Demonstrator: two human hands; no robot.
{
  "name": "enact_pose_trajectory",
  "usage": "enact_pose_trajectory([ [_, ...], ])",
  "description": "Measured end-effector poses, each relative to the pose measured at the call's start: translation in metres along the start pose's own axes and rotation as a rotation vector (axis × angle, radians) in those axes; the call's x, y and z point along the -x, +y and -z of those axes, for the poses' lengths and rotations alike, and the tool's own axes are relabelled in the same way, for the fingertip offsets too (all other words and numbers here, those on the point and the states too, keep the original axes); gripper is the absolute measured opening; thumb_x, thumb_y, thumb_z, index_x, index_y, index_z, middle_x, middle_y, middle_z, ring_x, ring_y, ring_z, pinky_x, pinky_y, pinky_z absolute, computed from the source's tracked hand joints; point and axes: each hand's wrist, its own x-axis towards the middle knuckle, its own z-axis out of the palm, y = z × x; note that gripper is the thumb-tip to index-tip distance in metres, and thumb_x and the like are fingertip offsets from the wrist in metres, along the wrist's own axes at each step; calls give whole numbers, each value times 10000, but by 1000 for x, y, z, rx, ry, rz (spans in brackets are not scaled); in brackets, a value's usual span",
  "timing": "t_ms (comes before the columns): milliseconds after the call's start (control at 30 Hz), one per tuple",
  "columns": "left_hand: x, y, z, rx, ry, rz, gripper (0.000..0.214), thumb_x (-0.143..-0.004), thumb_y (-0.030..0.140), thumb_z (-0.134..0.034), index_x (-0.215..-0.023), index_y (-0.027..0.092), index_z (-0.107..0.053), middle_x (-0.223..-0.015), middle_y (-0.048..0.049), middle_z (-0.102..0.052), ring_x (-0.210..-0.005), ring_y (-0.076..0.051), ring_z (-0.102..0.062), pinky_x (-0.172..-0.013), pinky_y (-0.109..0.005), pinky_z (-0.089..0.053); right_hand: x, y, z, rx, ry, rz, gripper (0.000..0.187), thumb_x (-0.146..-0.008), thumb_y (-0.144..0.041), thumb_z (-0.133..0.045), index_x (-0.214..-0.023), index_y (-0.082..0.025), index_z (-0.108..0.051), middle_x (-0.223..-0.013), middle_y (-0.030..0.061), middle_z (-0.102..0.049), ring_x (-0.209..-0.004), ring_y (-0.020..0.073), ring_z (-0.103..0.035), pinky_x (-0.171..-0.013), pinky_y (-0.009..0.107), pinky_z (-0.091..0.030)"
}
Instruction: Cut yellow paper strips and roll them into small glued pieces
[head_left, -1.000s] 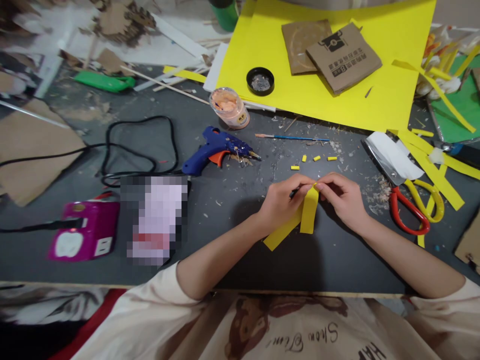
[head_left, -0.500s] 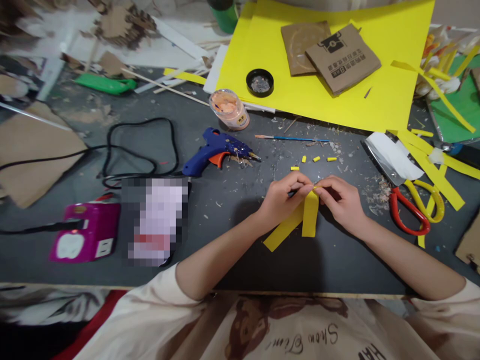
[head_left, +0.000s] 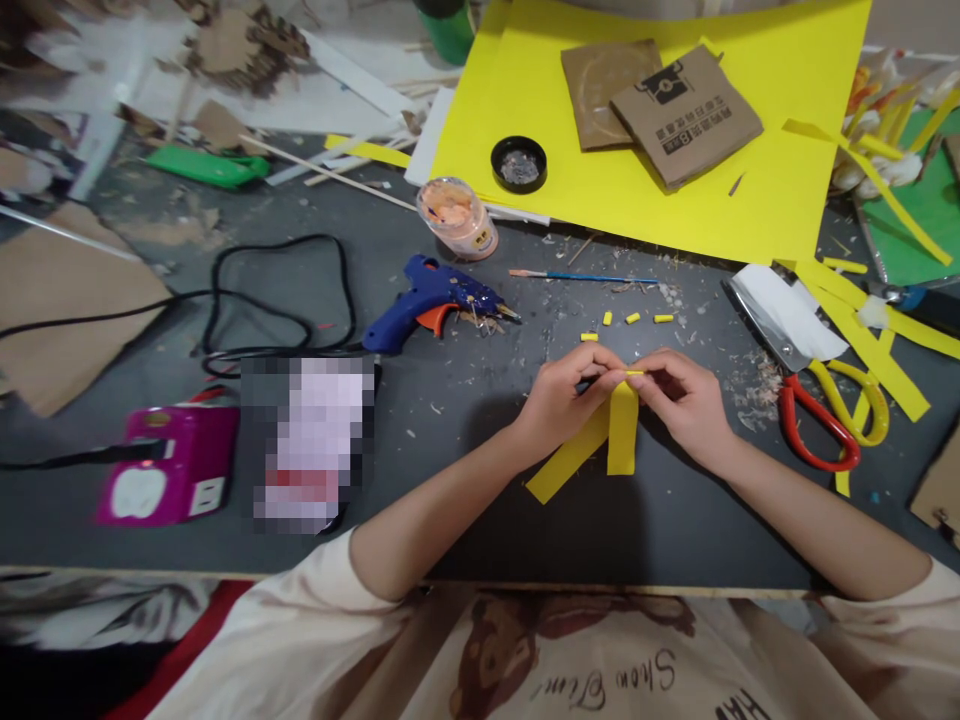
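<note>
Both my hands meet over the dark table and pinch the top end of a yellow paper strip. My left hand grips it from the left with fingers closed. My right hand pinches the same end from the right. The strip hangs toward me in two flaps, one straight down, one slanting to the lower left. Three small yellow paper bits lie just beyond my fingers.
A blue glue gun and a thin paintbrush lie beyond my hands. Red-and-yellow scissors lie to the right among yellow strips. A large yellow sheet carries brown cardboard pieces and a black lid. A magenta box and black cables sit left.
My fingers have shifted slightly on the strip's top end, and the straight flap hangs a little lower. Nothing else has moved.
</note>
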Motion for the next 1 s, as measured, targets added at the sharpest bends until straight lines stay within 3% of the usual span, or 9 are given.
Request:
enact_pose_trajectory([
  [333,4,2,-2,-184,63,-40,55,-853,191,-563,-802,183,-584,-726,32,-671,-645,-63,-642,-615,-141,-475,-5,-1,3,-108,-68,-119,166,-852,-310,-573,-764,-190,-645,-653,-22,-568,-537,76,-516,-526,221,-417],
  [700,2,2,-2,-103,16,19,8,-849,189,-556,-850,182,-558,-754,27,-681,-677,-74,-666,-628,-150,-489,-3,0,2,-66,-16,-98,139,-852,-299,-569,-786,-196,-634,-687,-12,-598,-598,95,-530,-552,230,-423],
  [1000,2,0,-1,-107,-22,86,110,-896,247,-475,-862,180,-556,-761,12,-682,-685,-94,-645,-637,-188,-470,-3,1,1,-80,-24,-112,154,-840,-339,-581,-796,-198,-624,-714,1,-612,-601,104,-531,-544,241,-441],
])
